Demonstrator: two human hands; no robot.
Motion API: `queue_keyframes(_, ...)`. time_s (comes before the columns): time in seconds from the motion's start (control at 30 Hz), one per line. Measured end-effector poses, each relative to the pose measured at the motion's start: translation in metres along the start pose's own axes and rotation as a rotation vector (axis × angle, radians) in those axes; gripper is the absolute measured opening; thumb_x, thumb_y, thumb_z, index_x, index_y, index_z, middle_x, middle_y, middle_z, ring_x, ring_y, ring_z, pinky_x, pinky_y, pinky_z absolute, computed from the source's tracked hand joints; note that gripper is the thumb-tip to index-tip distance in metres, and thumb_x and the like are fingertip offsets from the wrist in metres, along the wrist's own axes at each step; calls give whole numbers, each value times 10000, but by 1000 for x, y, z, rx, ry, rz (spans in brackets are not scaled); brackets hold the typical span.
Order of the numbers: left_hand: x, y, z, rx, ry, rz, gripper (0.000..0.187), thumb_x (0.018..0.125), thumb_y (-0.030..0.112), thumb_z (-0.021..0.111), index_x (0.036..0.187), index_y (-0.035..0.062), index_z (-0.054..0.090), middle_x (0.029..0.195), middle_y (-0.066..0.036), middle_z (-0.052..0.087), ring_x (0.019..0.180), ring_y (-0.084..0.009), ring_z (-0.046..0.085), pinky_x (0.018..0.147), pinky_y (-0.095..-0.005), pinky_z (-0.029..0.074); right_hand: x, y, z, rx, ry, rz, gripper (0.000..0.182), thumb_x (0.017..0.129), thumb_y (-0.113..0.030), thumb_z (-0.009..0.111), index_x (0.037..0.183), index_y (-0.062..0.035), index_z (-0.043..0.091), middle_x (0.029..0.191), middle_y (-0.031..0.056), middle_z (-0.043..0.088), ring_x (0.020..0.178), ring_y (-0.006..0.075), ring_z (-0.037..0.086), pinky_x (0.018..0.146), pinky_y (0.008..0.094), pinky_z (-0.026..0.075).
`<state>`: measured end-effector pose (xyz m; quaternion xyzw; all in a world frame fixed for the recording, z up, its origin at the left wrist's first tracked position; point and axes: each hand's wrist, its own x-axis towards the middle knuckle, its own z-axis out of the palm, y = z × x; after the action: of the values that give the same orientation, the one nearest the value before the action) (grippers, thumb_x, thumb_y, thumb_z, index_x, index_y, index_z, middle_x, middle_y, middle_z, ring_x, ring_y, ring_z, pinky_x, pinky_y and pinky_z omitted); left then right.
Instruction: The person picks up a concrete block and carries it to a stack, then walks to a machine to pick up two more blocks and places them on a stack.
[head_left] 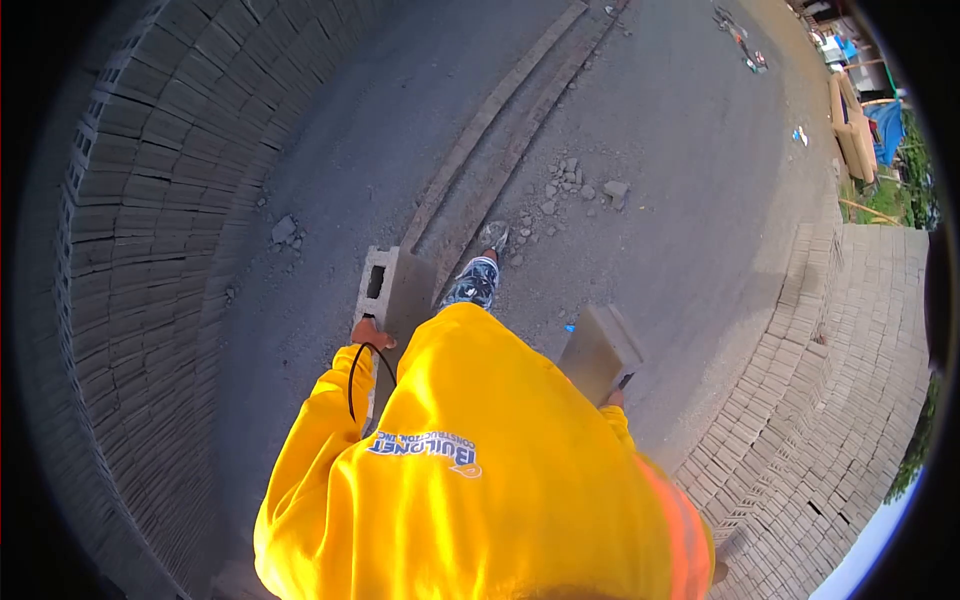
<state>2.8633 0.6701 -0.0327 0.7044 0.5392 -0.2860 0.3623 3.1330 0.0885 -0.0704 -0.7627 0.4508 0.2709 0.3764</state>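
Fingers of my left hand (pixel 373 333) are hooked into a hollow of a grey concrete block (pixel 405 290), which hangs at my left side with an open cavity showing above the hand. On my right side a second concrete block (pixel 598 350) hangs tilted from my right hand (pixel 615 398), whose fingers are mostly hidden by the block and the yellow sleeve. A dark cord loops near my left wrist.
A tall wall of stacked blocks (pixel 150 200) curves along the left. More stacked blocks (pixel 850 330) stand at the right. A narrow concrete-edged channel (pixel 500 115) runs ahead, with rubble (pixel 567 178) beside it. Boards and a blue tarp (pixel 885 130) lie at the upper right.
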Motion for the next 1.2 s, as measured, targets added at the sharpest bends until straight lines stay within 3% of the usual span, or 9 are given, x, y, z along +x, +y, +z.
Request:
queue_keyframes(0.3,145,247,-124,-35,7,16,756,547,268,811,1165,-58,525,1168,-255,572,1109,-367,551,942,-385,453,63,-341,89,-262,-128,-177,551,918,-416,385,1229,21,506,1165,143,565,1031,285,543,939,369,392)
queue_keyframes(0.4,195,320,-163,-53,51,17,769,545,284,812,1175,-45,519,1162,-251,574,1099,-372,555,936,-387,456,94,-438,144,-31,-40,-274,343,866,-264,413,969,1,605,833,130,624,734,244,581,677,397,465)
queue_keyframes(0.43,210,343,-174,-57,63,6,780,541,290,813,1182,-39,514,1156,-250,577,1093,-375,558,932,-388,458,105,-473,163,70,-48,-201,343,860,-262,408,973,-12,615,855,110,628,724,253,569,686,391,465)
queue_keyframes(0.53,248,407,-216,-77,20,-44,782,539,302,812,1180,-36,518,1129,-249,590,1072,-377,569,920,-390,465,102,-587,209,120,-159,-80,344,855,-267,415,977,-16,617,907,115,637,765,269,590,712,390,477)
queue_keyframes(0.63,271,486,-263,-104,84,-76,739,553,293,805,1152,-46,535,1111,-254,598,1039,-383,586,895,-388,480,129,-698,255,-276,-120,-159,376,868,-295,410,1021,-18,615,966,132,646,846,304,627,782,399,493)
queue_keyframes(0.73,310,545,-320,-129,104,-81,724,551,286,802,1138,-50,542,1107,-260,597,1032,-387,588,887,-387,483,52,-833,307,23,-283,-24,475,893,-369,396,1134,-9,591,1101,185,622,1003,326,605,910,410,456)
queue_keyframes(1.0,413,652,-389,-295,130,-124,767,543,286,811,1178,-37,526,1133,-257,588,1072,-370,573,915,-390,469,78,-1099,465,-384,-220,-324,626,816,-469,493,1185,34,546,1198,240,545,1125,350,516,990,389,375)
queue_keyframes(1.1,472,688,-422,-272,34,-241,781,541,294,813,1198,-14,525,1145,-243,590,1072,-371,574,911,-394,474,68,-1205,558,-533,-198,-434,695,788,-506,530,1204,50,529,1234,260,516,1170,359,482,1020,382,344)
queue_keyframes(1.2,524,718,-461,-342,47,-217,758,542,312,815,1179,4,542,1141,-229,599,1058,-370,582,892,-401,485,63,-1308,655,-890,-129,-625,769,759,-544,566,1223,66,512,1271,281,487,1216,367,448,1050,374,314)
